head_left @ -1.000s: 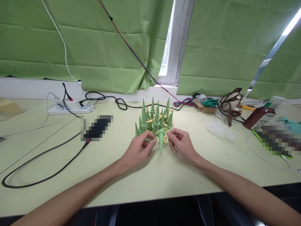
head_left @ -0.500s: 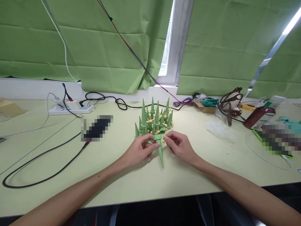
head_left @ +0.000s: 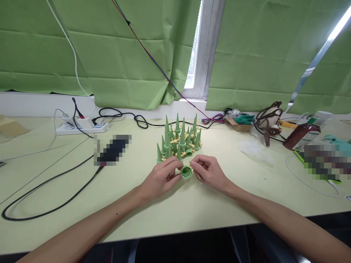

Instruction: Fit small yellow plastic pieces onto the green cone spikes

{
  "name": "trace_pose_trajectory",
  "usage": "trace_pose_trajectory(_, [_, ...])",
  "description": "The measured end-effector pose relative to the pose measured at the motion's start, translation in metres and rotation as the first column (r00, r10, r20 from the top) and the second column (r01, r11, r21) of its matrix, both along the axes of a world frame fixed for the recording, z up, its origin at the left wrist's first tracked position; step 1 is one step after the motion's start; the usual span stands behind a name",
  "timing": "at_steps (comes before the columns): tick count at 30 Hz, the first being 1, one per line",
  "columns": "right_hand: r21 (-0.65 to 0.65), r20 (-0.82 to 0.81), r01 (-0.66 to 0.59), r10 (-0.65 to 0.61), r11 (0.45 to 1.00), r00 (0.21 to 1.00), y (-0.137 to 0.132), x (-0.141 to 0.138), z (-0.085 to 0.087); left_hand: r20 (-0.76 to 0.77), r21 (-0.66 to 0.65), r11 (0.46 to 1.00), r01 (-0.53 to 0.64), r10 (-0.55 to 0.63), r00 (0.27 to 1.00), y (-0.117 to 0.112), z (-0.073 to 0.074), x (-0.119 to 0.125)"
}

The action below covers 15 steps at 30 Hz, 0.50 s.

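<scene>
My left hand (head_left: 167, 175) is closed around a green plastic watering spike (head_left: 186, 172), thumb and fingers at its left side. Its round, open end faces me, showing rings inside, and the pointed part is hidden behind. My right hand (head_left: 208, 168) pinches a small yellow valve (head_left: 191, 167) at the right side of that spike; most of the valve is covered by fingertips. Just beyond both hands is a cluster of similar green spikes (head_left: 182, 137), most standing point up, with yellow valves (head_left: 175, 140) among them.
On the left are a power strip (head_left: 82, 127), a black cable (head_left: 35, 216) and a blurred dark device (head_left: 113, 149). To the right lie clear plastic wrap (head_left: 255, 151), a small cardboard box (head_left: 238, 124) and a brown bottle (head_left: 301, 137). Green curtains (head_left: 131, 54) hang behind the table.
The spike in my left hand has tipped from pointing down toward me to showing its open end to me. My right hand stays beside it, still pinching the yellow valve.
</scene>
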State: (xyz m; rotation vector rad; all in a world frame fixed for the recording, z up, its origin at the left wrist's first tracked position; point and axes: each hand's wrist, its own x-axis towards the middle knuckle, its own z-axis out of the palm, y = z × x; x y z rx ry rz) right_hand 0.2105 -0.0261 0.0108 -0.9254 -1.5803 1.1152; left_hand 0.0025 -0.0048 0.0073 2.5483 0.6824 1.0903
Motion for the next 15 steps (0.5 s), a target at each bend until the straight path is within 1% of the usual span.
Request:
trace_pose_trajectory(4, [-0.019,-0.008,-0.015,0.015,1.0,1.0,0.0009,0.0,-0.0016,-0.021,0.012,1.0,0.028,-0.028,0.999,0.0008,0.0,-0.0007])
trace_pose_trajectory(6, [-0.011,-0.011,-0.014,0.014,1.0,1.0,0.0011,-0.0002,-0.0016,-0.022,0.017,1.0,0.01,-0.01,1.0,0.0003,0.0002,-0.0001])
trace_pose_trajectory(8, [0.002,-0.008,-0.001,0.001,1.0,1.0,0.0011,-0.0004,-0.0015,-0.021,-0.005,1.0,-0.028,0.028,0.999,-0.0008,0.0006,0.0009])
trace_pose_trajectory(10, [0.017,-0.005,0.021,-0.021,1.0,1.0,0.0012,-0.0004,-0.002,-0.024,-0.065,0.995,-0.075,0.074,0.997,-0.0023,0.0018,0.0021])
trace_pose_trajectory(12, [0.04,-0.005,0.046,-0.046,0.998,0.999,0.0016,0.0002,-0.0034,-0.017,-0.156,0.981,-0.116,0.115,0.993,-0.0036,0.004,0.0035])
trace_pose_trajectory(15, [0.093,-0.006,0.089,-0.088,0.992,0.996,0.0021,0.0017,-0.0062,0.019,-0.316,0.94,-0.129,0.142,0.99,-0.0039,0.0083,0.0061])
